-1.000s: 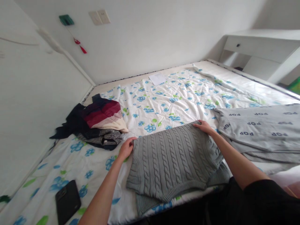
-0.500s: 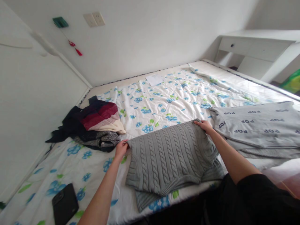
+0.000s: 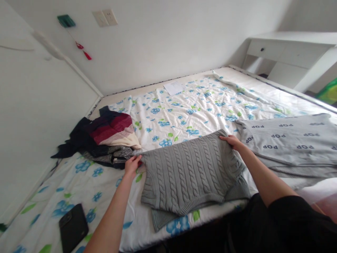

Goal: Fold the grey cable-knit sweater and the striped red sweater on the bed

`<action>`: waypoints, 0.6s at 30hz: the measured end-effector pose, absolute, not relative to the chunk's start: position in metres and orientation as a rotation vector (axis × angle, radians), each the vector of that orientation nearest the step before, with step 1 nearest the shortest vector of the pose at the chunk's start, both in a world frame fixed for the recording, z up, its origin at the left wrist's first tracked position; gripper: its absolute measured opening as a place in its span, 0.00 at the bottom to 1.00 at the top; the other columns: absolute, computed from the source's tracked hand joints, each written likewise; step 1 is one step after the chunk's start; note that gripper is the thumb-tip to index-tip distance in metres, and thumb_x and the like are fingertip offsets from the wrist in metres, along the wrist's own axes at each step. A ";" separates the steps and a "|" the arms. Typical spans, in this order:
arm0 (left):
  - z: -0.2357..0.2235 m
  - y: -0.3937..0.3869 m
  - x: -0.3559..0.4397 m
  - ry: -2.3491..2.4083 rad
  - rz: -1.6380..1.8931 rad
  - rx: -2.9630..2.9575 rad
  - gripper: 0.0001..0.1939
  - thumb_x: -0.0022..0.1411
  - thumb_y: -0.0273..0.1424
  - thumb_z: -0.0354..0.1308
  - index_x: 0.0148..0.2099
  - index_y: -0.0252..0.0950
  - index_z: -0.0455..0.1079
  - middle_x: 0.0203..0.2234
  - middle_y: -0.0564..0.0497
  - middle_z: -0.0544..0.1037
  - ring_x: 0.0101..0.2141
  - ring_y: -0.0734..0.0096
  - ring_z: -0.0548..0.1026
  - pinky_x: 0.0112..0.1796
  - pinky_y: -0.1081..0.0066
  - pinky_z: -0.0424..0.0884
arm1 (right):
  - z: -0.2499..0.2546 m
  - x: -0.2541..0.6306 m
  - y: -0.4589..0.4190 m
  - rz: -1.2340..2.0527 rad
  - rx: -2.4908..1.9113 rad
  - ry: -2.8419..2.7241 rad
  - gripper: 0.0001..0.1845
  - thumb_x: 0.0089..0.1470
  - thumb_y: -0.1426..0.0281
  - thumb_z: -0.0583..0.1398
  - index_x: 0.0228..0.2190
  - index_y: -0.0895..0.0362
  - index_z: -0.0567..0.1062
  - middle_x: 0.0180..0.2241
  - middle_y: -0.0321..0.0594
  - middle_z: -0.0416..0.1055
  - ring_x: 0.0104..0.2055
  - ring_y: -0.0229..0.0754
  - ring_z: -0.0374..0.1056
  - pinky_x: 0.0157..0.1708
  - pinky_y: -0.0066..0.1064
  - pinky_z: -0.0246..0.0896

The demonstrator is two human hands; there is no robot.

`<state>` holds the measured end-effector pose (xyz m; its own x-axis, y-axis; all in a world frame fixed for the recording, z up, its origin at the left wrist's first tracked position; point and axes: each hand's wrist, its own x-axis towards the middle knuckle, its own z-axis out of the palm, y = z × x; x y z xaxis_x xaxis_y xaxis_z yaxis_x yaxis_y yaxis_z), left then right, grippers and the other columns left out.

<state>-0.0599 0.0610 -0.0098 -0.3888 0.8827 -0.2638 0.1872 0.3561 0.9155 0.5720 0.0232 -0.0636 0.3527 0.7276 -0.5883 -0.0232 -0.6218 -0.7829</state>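
A grey cable-knit sweater [image 3: 186,172] lies folded on the flowered bed quilt [image 3: 184,105], near the bed's front edge. My left hand [image 3: 132,164] pinches the sweater's far left corner, fingers closed on the knit. My right hand [image 3: 231,141] grips the far right corner in the same way. Both arms reach forward over the bed, and the fold's top edge is stretched between the two hands.
A pile of dark, maroon and cream clothes [image 3: 105,138] lies left of the sweater. A grey cloth printed with "POP" [image 3: 289,144] lies to the right. A black phone [image 3: 72,226] rests at the front left, a white paper [image 3: 174,87] at the far edge, a white desk [image 3: 289,52] at right.
Both hands have kept hold of the sweater's far corners and drawn them slightly further up the bed and apart, pulling the top edge straighter. The view shifted a little.
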 end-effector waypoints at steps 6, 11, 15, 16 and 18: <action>0.000 0.048 -0.048 1.517 0.962 0.708 0.10 0.65 0.29 0.77 0.40 0.36 0.78 0.34 0.50 0.86 0.32 0.72 0.83 0.39 0.74 0.81 | -0.063 0.573 0.011 1.456 -1.899 -0.694 0.27 0.57 0.49 0.78 0.41 0.56 0.79 0.38 0.48 0.85 0.36 0.47 0.82 0.30 0.30 0.78; 0.002 0.031 -0.041 1.493 0.683 0.765 0.14 0.63 0.36 0.80 0.43 0.36 0.80 0.35 0.47 0.87 0.33 0.65 0.84 0.34 0.72 0.79 | -0.055 0.569 -0.020 1.681 -1.812 -0.732 0.34 0.48 0.46 0.82 0.44 0.55 0.80 0.42 0.50 0.86 0.43 0.54 0.84 0.38 0.37 0.85; 0.007 0.020 -0.043 1.591 0.906 0.802 0.17 0.59 0.36 0.81 0.42 0.38 0.77 0.32 0.52 0.85 0.29 0.69 0.81 0.32 0.73 0.76 | -0.048 0.560 -0.038 1.301 -1.997 -0.840 0.30 0.53 0.50 0.80 0.44 0.57 0.81 0.41 0.50 0.85 0.45 0.54 0.84 0.42 0.35 0.83; 0.010 0.016 -0.045 1.587 0.934 0.808 0.18 0.59 0.37 0.81 0.43 0.38 0.76 0.31 0.53 0.85 0.29 0.70 0.81 0.32 0.73 0.76 | -0.046 0.557 -0.042 1.231 -2.025 -0.847 0.29 0.55 0.50 0.79 0.44 0.58 0.81 0.41 0.50 0.85 0.46 0.54 0.84 0.43 0.35 0.83; 0.016 0.004 -0.049 1.561 0.854 0.826 0.20 0.59 0.41 0.81 0.44 0.39 0.77 0.32 0.53 0.84 0.29 0.70 0.81 0.33 0.73 0.76 | -0.042 0.551 -0.052 1.215 -2.024 -0.811 0.27 0.59 0.51 0.77 0.46 0.59 0.81 0.42 0.50 0.85 0.46 0.54 0.84 0.44 0.37 0.83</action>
<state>-0.0494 0.0038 0.0165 -0.1365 0.8654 -0.4822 0.0606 0.4931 0.8679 0.5515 -0.0519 -0.0424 0.3840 0.7668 -0.5144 0.1807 -0.6087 -0.7725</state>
